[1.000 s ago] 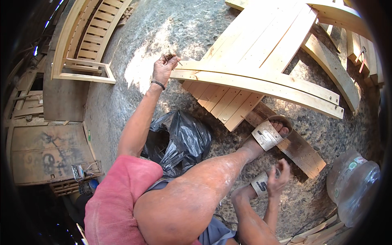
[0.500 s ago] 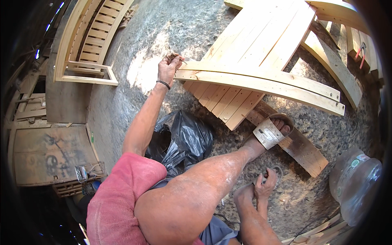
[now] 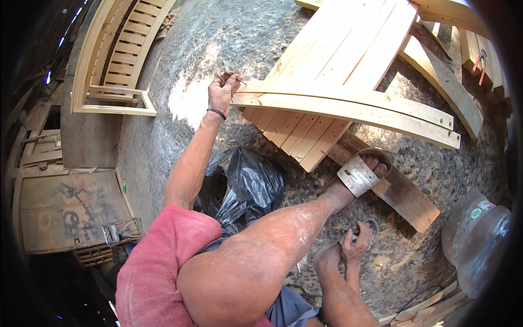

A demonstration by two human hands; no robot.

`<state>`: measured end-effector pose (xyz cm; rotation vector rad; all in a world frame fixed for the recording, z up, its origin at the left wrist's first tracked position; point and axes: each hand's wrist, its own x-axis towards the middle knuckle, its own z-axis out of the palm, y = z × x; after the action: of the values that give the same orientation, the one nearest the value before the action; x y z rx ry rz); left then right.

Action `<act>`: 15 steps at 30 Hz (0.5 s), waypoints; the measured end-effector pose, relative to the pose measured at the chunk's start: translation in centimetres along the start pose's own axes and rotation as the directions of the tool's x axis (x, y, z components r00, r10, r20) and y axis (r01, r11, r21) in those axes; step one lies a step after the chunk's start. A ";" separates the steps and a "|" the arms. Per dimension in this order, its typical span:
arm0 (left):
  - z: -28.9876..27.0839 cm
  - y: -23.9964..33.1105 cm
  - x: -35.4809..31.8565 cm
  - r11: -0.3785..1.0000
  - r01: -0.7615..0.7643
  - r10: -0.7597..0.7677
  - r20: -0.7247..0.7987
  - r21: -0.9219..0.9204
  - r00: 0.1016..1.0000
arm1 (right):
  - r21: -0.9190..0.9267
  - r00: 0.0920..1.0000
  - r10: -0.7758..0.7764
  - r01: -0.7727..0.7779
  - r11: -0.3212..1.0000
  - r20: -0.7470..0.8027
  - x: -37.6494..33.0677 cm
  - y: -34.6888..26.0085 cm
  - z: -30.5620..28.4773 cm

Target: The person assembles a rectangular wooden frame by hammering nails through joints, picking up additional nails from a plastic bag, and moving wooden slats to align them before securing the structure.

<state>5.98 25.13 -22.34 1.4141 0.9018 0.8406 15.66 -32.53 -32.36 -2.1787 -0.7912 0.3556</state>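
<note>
My left hand [image 3: 222, 94], with a dark band at the wrist, is closed on a bunch of thin brown nails [image 3: 227, 78]. It is beside the left end of a curved pair of pale wooden rails [image 3: 348, 107], which lies across a slatted wooden panel [image 3: 327, 65]. Low on the right, my right hand [image 3: 356, 245] is beside my right foot and its sandal [image 3: 373, 229]. Its fingers are curled in, and whatever they may hold is hidden. My left foot, in a pale strapped sandal [image 3: 357, 175], rests on a loose plank [image 3: 406, 203].
A black plastic bag [image 3: 248, 180] is on the rough floor by my left forearm. At the far left is a slatted wooden frame [image 3: 117, 106]. A large clear plastic bottle [image 3: 475, 240] is at the right, with red-handled pliers [image 3: 480, 66] on timber at the far right.
The view has shifted slightly. My left hand keeps its grip on the nails beside the rails' end. My right hand's fingers have shifted a little beside the foot.
</note>
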 end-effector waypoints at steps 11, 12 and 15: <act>-0.4 0.6 -0.5 0.992 0.014 -0.014 0.002 0.127 1.000 | 0.013 1.000 0.016 -0.016 1.000 0.010 0.1 0.1 0.1; -0.4 0.6 -0.6 0.984 0.002 0.000 -0.012 0.181 1.000 | 0.012 1.000 0.013 -0.013 1.000 0.013 0.2 0.1 0.1; 0.1 0.6 -0.6 0.953 -0.013 0.029 -0.050 0.302 0.998 | 0.018 1.000 0.019 -0.019 1.000 0.008 0.2 0.1 0.1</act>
<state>5.86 24.50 -21.73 1.6731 1.0929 0.7828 15.83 -32.38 -32.51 -2.1708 -0.7689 0.3796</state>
